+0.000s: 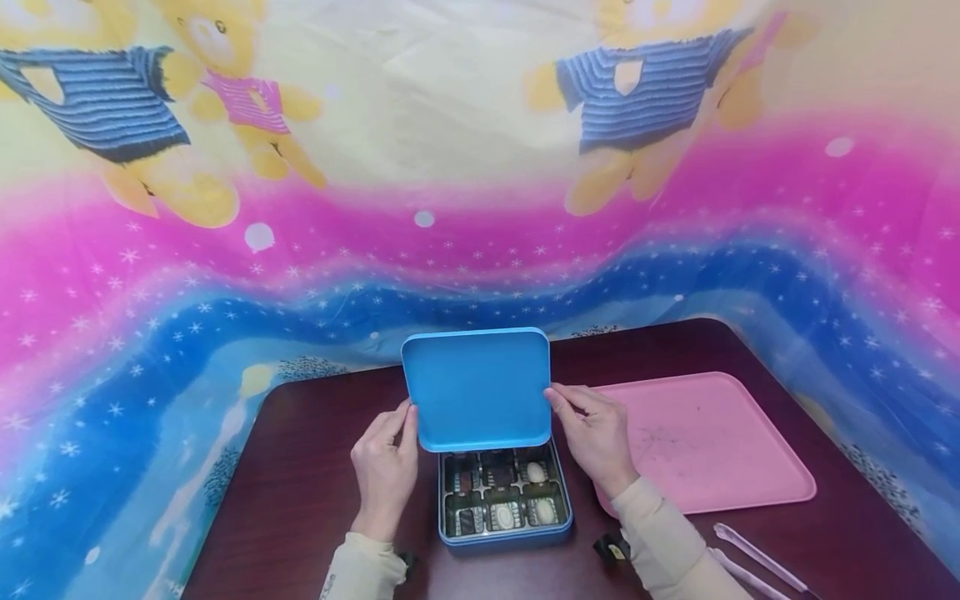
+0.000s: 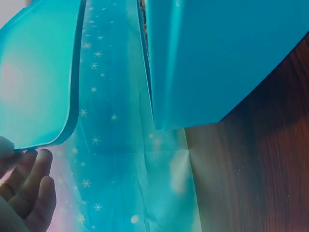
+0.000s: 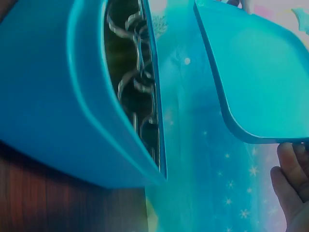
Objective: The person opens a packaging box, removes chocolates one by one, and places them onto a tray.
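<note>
A blue rectangular lid (image 1: 480, 387) is tilted up above the back of an uncovered blue tin box (image 1: 507, 540), its inner face toward me. My left hand (image 1: 384, 467) pinches the lid's left edge between thumb and fingers. On the opposite edge, my right hand (image 1: 597, 433) grips it the same way. Inside the box, a clear divided insert holds small pieces, dark squarish ones and pale oval ones (image 1: 505, 517). In both wrist views the lid (image 2: 36, 82) (image 3: 270, 77) is apart from the box, whose side wall (image 2: 217, 58) (image 3: 43, 96) fills much of the picture.
A pink tray (image 1: 720, 450) lies right of the box on the dark wooden table (image 1: 300, 483). Pale pink tongs (image 1: 761, 557) rest near the front right, partly behind the right sleeve. A bear-printed cloth (image 1: 450, 167) hangs behind the table.
</note>
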`<state>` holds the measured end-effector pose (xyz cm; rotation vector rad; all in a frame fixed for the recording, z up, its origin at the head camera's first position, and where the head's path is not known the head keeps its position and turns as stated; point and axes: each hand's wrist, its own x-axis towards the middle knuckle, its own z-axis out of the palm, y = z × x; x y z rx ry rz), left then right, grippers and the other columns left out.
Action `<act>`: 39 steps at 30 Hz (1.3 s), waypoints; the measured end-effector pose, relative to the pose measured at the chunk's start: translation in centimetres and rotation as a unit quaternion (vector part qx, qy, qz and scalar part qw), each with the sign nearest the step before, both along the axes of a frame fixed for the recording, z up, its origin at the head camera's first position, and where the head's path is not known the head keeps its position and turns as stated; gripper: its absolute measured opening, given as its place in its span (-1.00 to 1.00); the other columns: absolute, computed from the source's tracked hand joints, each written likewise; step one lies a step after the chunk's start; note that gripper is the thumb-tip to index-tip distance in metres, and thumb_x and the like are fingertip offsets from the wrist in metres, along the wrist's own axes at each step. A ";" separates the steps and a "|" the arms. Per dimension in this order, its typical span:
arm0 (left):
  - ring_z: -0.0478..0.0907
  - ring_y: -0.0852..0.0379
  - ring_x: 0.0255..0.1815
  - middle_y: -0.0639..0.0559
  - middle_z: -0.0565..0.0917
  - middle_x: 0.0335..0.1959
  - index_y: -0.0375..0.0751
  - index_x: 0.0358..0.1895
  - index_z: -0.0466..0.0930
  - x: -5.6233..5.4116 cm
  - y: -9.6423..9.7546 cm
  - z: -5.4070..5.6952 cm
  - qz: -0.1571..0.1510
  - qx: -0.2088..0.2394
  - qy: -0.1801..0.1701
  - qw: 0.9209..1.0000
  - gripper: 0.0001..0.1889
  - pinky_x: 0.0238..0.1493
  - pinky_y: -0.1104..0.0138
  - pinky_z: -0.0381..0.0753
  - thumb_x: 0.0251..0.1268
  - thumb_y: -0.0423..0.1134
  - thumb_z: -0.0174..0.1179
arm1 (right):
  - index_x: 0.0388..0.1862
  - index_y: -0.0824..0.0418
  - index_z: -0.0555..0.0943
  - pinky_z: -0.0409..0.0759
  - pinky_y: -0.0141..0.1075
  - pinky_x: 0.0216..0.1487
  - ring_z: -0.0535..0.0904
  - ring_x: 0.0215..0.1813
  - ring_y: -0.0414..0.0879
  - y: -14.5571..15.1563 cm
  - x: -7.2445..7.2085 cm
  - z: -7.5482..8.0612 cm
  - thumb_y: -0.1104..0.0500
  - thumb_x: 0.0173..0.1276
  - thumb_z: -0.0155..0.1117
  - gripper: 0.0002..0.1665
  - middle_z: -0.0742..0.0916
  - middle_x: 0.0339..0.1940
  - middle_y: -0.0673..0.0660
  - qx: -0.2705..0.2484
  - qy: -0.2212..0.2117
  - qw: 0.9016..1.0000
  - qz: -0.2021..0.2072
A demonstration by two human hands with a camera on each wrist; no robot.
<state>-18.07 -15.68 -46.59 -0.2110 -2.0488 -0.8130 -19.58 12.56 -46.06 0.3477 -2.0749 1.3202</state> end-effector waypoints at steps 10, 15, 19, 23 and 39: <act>0.60 0.09 -0.51 -0.09 0.72 -0.44 -0.35 -0.12 0.81 0.4 -1.5 0.3 0.028 -0.001 0.007 1.000 -0.84 -0.55 0.31 0.54 0.29 -0.39 0.36 | -0.06 0.15 0.82 0.70 -0.49 -0.23 0.77 -0.21 -0.20 -2.2 0.6 0.3 0.12 0.32 0.48 -0.75 0.84 -0.20 0.01 0.008 -0.025 1.000 0.005; 0.54 0.11 -0.57 -0.08 0.69 -0.50 -0.36 -0.16 0.81 0.8 -2.4 0.6 0.045 -0.011 0.011 0.999 -0.86 -0.59 0.31 0.46 0.28 -0.40 0.34 | -0.03 0.17 0.81 0.74 -0.37 -0.25 0.76 -0.19 -0.21 -3.3 1.0 0.7 0.15 0.30 0.49 -0.73 0.83 -0.19 0.01 0.010 -0.052 0.998 0.018; 0.54 0.10 -0.58 -0.08 0.68 -0.52 -0.37 -0.17 0.81 1.4 -3.5 0.9 0.060 -0.020 -0.002 0.998 -0.86 -0.59 0.30 0.46 0.28 -0.40 0.33 | -0.02 0.22 0.79 0.72 -0.38 -0.32 0.71 -0.28 -0.26 -4.3 1.4 1.1 0.22 0.27 0.51 -0.71 0.80 -0.24 -0.01 0.017 -0.070 0.997 0.042; 0.54 0.06 -0.61 -0.09 0.67 -0.55 -0.40 -0.20 0.81 2.0 -4.6 1.1 0.080 -0.027 -0.014 0.996 -0.87 -0.61 0.28 0.44 0.25 -0.42 0.33 | -0.01 0.25 0.78 0.70 -0.42 -0.32 0.68 -0.30 -0.29 -5.6 1.7 1.5 0.29 0.24 0.51 -0.68 0.77 -0.27 -0.03 0.021 -0.077 0.994 0.072; 0.48 -0.02 -0.63 -0.11 0.61 -0.59 -0.40 -0.22 0.81 4.3 -9.1 0.8 0.139 -0.062 -0.118 0.981 -0.87 -0.58 0.09 0.43 0.26 -0.43 0.31 | 0.19 0.35 0.65 0.67 -0.48 -0.22 0.68 -0.21 -0.27 -9.1 2.6 1.6 0.28 0.30 0.45 -0.53 0.73 -0.17 0.08 0.107 -0.150 0.966 0.180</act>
